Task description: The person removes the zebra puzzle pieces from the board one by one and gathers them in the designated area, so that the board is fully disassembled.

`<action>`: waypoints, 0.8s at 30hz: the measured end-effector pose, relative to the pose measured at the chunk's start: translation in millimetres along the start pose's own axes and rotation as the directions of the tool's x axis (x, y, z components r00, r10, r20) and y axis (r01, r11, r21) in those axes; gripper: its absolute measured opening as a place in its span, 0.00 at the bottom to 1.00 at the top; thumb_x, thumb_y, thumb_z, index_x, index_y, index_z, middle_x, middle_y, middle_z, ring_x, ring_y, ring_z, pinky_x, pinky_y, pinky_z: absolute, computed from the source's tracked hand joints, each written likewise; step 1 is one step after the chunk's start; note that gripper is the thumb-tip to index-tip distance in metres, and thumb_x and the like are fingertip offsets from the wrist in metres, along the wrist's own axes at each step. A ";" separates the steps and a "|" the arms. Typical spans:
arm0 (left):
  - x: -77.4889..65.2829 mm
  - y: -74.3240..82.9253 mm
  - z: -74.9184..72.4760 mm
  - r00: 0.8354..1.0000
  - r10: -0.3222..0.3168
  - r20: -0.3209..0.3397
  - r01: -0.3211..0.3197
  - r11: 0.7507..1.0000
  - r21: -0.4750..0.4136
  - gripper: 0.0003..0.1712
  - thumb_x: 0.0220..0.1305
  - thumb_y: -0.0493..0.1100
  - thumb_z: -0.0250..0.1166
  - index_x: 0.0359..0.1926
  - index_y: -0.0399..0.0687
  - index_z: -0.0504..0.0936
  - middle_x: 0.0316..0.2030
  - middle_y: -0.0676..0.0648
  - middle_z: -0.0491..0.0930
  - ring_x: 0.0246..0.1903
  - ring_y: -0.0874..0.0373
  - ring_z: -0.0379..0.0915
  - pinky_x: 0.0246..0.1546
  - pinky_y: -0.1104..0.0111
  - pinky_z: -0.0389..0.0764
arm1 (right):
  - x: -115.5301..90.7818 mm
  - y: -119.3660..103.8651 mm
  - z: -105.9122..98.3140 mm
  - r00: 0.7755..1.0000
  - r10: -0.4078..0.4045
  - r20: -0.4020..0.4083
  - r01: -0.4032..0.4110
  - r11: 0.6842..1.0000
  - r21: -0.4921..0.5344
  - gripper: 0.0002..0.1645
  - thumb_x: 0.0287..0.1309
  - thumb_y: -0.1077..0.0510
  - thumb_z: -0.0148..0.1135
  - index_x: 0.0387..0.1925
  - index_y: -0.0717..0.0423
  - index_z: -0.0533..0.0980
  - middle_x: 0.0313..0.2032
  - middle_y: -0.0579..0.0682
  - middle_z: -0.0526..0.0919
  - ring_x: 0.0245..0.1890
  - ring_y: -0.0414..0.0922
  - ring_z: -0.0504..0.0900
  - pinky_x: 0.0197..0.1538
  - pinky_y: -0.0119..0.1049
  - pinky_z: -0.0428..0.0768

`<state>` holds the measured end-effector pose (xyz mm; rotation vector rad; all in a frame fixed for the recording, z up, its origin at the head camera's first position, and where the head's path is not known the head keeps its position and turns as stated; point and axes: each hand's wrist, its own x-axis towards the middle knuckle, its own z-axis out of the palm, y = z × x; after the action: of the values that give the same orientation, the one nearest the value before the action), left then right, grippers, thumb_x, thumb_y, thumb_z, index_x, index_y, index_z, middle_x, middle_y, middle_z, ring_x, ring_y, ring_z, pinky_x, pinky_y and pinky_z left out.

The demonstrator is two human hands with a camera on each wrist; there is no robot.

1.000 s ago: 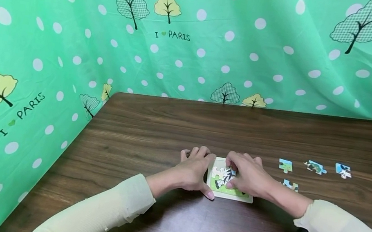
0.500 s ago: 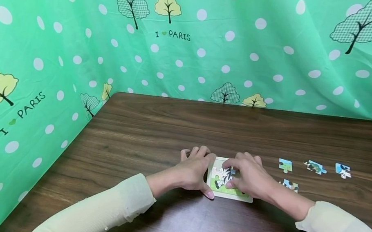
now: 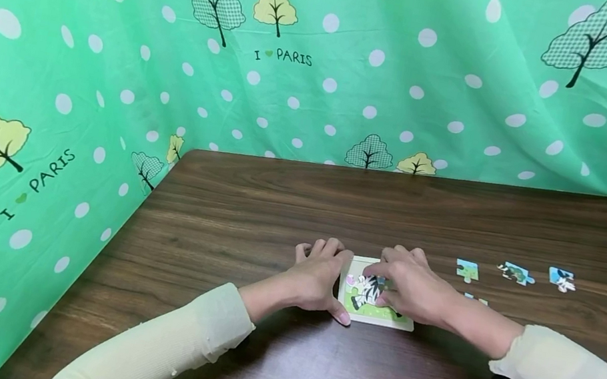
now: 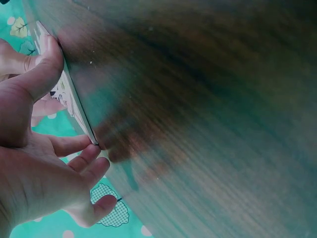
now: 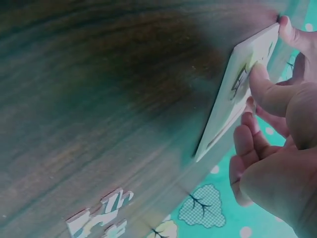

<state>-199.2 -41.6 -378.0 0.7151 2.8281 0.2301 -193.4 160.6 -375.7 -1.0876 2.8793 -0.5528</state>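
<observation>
A small jigsaw puzzle board (image 3: 377, 322) with a pale rim lies flat on the table, showing a zebra picture (image 3: 363, 291) on green ground. My left hand (image 3: 316, 280) grips its left side, thumb at the near edge and index finger at the far corner; the other fingers spread past it in the left wrist view. Over the board's right half, my right hand (image 3: 414, 289) pinches a puzzle piece between thumb and index finger, low against the picture. Most of that piece is hidden by the fingers. In the right wrist view the right thumb (image 5: 262, 87) touches the board's face.
Loose puzzle pieces lie right of the board: a green one (image 3: 467, 270), a blue-and-green one (image 3: 516, 274) and a blue-and-white one (image 3: 562, 280). Another piece (image 3: 476, 300) is partly covered by the right wrist. A green printed curtain (image 3: 294, 106) hangs behind the brown table (image 3: 251, 207).
My right hand has shifted slightly to the right and its fingers have moved a little over the picture. The loose piece by the right wrist is now more covered. My left hand stays put.
</observation>
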 end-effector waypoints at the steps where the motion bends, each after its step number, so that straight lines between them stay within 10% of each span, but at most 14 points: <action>1: 0.0 0.0 0.0 1.000 0.001 -0.001 -0.001 1.000 0.000 0.57 0.29 0.67 0.78 0.63 0.54 0.67 0.58 0.51 0.63 0.58 0.54 0.56 0.61 0.49 0.53 | -0.6 0.1 -0.2 1.000 -0.006 -0.006 0.006 1.000 -0.006 0.27 0.39 0.59 0.77 0.47 0.56 0.82 0.31 0.43 0.72 0.34 0.42 0.66 0.39 0.40 0.56; 24: 0.1 -0.1 0.6 1.000 0.008 -0.008 -0.008 1.000 -0.006 0.54 0.29 0.67 0.78 0.60 0.55 0.68 0.57 0.51 0.64 0.57 0.54 0.57 0.60 0.50 0.53 | -7.5 4.9 2.2 0.997 -0.074 -0.036 0.072 0.996 -0.044 0.27 0.47 0.57 0.74 0.52 0.53 0.80 0.34 0.42 0.72 0.37 0.41 0.66 0.39 0.38 0.57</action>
<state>-199.2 -41.5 -378.6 0.7264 2.8310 0.2425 -190.6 168.1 -380.2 -1.2052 2.9058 -0.5225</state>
